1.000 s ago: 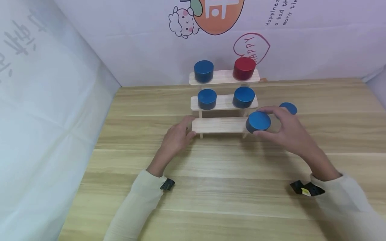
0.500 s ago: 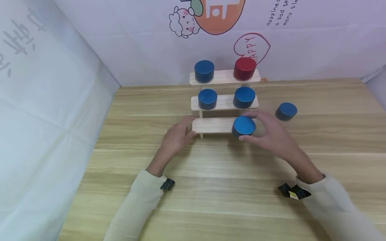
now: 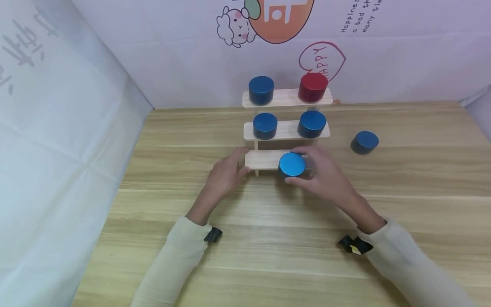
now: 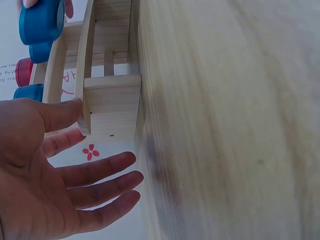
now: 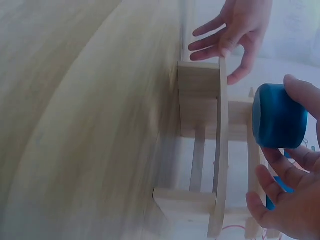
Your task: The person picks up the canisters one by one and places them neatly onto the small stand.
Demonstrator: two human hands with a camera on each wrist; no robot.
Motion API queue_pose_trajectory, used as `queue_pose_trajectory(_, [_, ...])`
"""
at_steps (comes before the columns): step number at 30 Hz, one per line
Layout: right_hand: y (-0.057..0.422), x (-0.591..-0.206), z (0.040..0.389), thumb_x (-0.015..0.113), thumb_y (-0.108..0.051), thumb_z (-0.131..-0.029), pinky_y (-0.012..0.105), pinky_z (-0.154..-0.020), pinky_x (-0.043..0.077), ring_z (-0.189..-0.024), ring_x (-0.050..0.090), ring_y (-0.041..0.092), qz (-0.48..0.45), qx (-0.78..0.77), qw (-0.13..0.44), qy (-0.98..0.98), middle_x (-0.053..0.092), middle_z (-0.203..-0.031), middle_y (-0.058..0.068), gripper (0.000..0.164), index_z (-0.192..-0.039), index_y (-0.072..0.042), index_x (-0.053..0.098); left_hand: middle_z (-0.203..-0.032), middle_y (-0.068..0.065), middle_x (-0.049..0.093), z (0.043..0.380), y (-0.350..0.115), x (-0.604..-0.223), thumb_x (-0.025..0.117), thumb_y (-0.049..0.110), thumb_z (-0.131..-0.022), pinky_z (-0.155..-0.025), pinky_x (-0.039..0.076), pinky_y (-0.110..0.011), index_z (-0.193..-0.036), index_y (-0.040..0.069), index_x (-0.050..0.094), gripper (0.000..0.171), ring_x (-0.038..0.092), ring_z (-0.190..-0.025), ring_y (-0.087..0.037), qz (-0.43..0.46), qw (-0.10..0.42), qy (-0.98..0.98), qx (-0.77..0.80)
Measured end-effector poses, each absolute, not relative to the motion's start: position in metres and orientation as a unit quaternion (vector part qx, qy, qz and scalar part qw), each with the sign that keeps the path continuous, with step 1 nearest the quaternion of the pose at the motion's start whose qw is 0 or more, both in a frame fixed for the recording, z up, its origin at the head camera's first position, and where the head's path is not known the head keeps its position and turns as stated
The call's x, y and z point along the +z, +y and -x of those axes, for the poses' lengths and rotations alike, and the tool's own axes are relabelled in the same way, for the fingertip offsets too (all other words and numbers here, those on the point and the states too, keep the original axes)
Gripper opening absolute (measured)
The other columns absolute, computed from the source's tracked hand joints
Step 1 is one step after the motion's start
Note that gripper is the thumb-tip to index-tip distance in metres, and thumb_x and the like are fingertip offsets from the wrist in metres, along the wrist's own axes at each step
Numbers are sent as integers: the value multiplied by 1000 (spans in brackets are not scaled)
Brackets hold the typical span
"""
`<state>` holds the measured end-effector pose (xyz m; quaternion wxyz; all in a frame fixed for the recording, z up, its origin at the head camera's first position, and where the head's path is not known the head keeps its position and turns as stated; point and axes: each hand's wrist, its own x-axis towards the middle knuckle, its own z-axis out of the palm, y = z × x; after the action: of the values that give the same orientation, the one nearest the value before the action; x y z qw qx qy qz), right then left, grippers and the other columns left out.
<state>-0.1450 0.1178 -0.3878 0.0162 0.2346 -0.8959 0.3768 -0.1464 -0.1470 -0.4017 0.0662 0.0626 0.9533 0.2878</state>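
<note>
A three-tier wooden display stand (image 3: 264, 159) stands against the back cloth. At its left end my left hand (image 3: 226, 172) pinches the lowest board between thumb and index finger; the other fingers (image 4: 100, 192) are spread below. My right hand (image 3: 326, 175) holds a blue round tin (image 3: 292, 164) between thumb and fingers, over the lowest board's middle. A gap shows between this tin (image 5: 280, 116) and the board in the right wrist view. Blue tins (image 3: 265, 126) sit on the middle tier, left and right. The top tier bears a blue tin (image 3: 261, 90) and a red tin (image 3: 313, 87).
Another blue tin (image 3: 365, 142) lies on the wood-grain table (image 3: 268, 247) to the right of the stand. White printed cloth (image 3: 184, 64) hangs behind, and more cloth (image 3: 57, 170) covers the left side.
My right hand has carried the blue tin leftward, from the lowest board's right end to over its middle. The tin at the right has come fully into sight. My left hand stays put.
</note>
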Motion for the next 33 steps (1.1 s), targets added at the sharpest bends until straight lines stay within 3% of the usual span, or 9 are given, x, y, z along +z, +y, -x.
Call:
queue_pose_trajectory(11, [99, -384, 151, 88, -25, -79, 62, -101, 37, -129, 43, 34, -222, 390, 3, -894, 56, -134, 13, 67, -134, -4, 55, -78, -3, 57, 146, -146, -400, 66, 25, -99, -53, 42, -32, -147, 20, 46, 53, 54, -66, -20, -68, 64, 955, 281])
queue_pose_trajectory(22, [84, -397, 163, 89, -27, -78, 57, -104, 34, -126, 47, 33, -239, 392, 55, -887, 60, -133, 13, 68, -134, -4, 58, -75, -3, 54, 147, -148, -397, 66, 23, -99, -53, 41, -31, -147, 19, 46, 52, 51, -64, -19, -74, 66, 956, 277])
queue_pose_trajectory(33, [68, -398, 165, 87, -31, -80, 57, -108, 32, -130, 43, 34, -219, 379, 20, -899, 56, -136, 13, 70, -137, -6, 55, -74, -4, 53, 146, -148, -397, 65, 25, -99, -52, 39, -30, -148, 20, 45, 53, 50, -63, -19, -65, 70, 959, 268])
